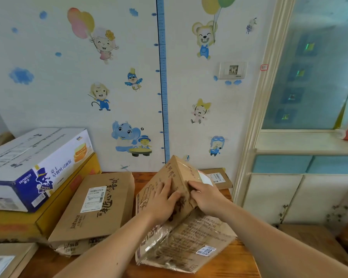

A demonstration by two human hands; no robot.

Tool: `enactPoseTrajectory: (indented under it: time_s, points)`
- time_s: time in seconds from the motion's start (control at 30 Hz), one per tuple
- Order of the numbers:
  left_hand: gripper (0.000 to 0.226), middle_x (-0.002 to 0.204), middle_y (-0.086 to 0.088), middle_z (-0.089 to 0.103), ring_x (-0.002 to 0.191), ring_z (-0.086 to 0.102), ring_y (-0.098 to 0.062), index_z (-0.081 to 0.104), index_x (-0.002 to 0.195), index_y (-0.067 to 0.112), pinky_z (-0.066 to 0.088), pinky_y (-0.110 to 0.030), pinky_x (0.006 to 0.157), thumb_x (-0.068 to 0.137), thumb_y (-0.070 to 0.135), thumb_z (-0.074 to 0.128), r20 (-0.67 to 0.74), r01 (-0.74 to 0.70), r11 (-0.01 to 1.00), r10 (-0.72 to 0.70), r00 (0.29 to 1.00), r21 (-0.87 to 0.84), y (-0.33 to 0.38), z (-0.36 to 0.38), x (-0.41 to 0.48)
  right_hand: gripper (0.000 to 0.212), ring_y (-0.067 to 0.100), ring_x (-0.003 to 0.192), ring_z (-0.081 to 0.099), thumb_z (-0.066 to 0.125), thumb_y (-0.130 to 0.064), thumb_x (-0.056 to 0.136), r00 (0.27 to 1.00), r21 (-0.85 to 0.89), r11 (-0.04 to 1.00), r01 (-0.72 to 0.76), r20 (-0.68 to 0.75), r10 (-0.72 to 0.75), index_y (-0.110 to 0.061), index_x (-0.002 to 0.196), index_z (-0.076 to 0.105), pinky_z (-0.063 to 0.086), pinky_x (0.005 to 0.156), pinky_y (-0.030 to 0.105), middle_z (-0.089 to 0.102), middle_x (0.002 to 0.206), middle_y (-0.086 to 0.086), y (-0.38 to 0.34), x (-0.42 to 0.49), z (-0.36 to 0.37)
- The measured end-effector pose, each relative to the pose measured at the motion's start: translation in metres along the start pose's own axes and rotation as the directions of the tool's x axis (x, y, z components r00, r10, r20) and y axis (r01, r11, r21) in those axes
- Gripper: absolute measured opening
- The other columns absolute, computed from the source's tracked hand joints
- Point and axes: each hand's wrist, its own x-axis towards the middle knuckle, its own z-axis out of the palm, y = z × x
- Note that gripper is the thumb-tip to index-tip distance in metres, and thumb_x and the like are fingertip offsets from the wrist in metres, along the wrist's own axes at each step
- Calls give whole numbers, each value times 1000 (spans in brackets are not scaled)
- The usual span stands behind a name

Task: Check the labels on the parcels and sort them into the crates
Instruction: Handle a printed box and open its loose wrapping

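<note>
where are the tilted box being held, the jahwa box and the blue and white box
tilted box (pixel 169 171), head view, upper part of its printed side
jahwa box (pixel 114 205), head view, top face right of the label
blue and white box (pixel 48 163), head view, long side face

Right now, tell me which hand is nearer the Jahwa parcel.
Left. The left hand lies flat on the tilted box, just right of the Jahwa parcel; the right hand grips that box's other side, farther right.
</note>
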Motion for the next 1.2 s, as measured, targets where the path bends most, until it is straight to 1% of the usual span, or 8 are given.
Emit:
enactPoseTrajectory:
  time_s: [0.17, 0.37, 0.53, 0.63, 0.77, 0.9, 1.07, 1.2]
  points:
    - [114, 165, 4, -5, 152, 2, -20, -3, 155, 39, 13, -50, 120, 60, 90, 32, 12, 42, 997, -41, 999, -69, 11, -7, 0, 39, 18, 118, 47, 34, -21, 105, 998, -72, 996, 53, -21, -55, -31, 139, 51, 35, 94, 26, 51, 140, -2, 8, -3, 5]
    - [106, 165, 7, 1, 151, 10, -22, 0, 155, 41, 17, -49, 119, 70, 73, 55, 54, 71, 987, -64, 996, -145, 11, -14, -3, 41, 20, 119, 52, 37, -21, 104, 999, -127, 992, 16, -40, -21, -30, 141, 51, 42, 98, 29, 51, 143, -1, 16, -2, 1]
    - [98, 157, 5, 32, 141, 34, -22, 6, 153, 46, 29, -45, 116, 71, 63, 55, 68, 89, 968, -75, 995, -235, 6, -17, -4, 35, 17, 97, 60, 43, -22, 103, 987, -64, 996, -68, -149, 58, -26, 135, 55, 52, 81, 26, 58, 114, -9, 27, 1, 2]
    - [95, 149, 6, 44, 132, 45, -21, 9, 151, 52, 35, -45, 112, 67, 61, 52, 77, 110, 962, -94, 993, -249, -6, -23, -2, 52, 22, 103, 60, 51, -54, 93, 975, -92, 978, -186, -144, 171, -25, 136, 52, 51, 85, 30, 56, 131, 3, 46, 2, 5]
    - [72, 147, 4, 47, 123, 51, -18, 12, 154, 46, 42, -30, 96, 92, 33, 46, 61, 96, 960, -83, 995, -263, -15, -30, -1, 94, 27, 114, 57, 30, -91, 72, 932, -154, 919, -362, -94, 351, -34, 147, 31, 52, 93, 44, 49, 140, 6, 77, 11, 8]
    - [64, 155, 4, 36, 130, 47, -19, 7, 155, 42, 40, -29, 101, 101, 25, 37, 45, 93, 963, -84, 995, -251, -24, -33, -5, 78, 13, 88, 63, 42, -67, 94, 938, -8, 939, -344, -37, 344, -24, 154, 17, 53, 68, 27, 59, 118, 0, 65, 8, 14]
    - [60, 165, 3, 6, 150, 16, -18, 5, 158, 27, 19, -30, 119, 106, 20, 33, 47, 120, 991, -117, 992, -65, -45, -25, -17, 69, 16, 88, 54, 46, -59, 94, 961, -125, 960, -249, -157, 229, -35, 153, 20, 45, 67, 27, 46, 137, 6, 54, 8, 14]
    - [66, 165, 6, -3, 149, 15, -14, 4, 158, 23, 19, -32, 121, 104, 34, 42, 65, 117, 993, -115, 991, -23, -45, -18, -14, 65, 19, 94, 58, 39, -60, 96, 960, -196, 943, -268, -139, 244, -34, 152, 18, 50, 72, 29, 40, 141, 8, 57, 8, 17]
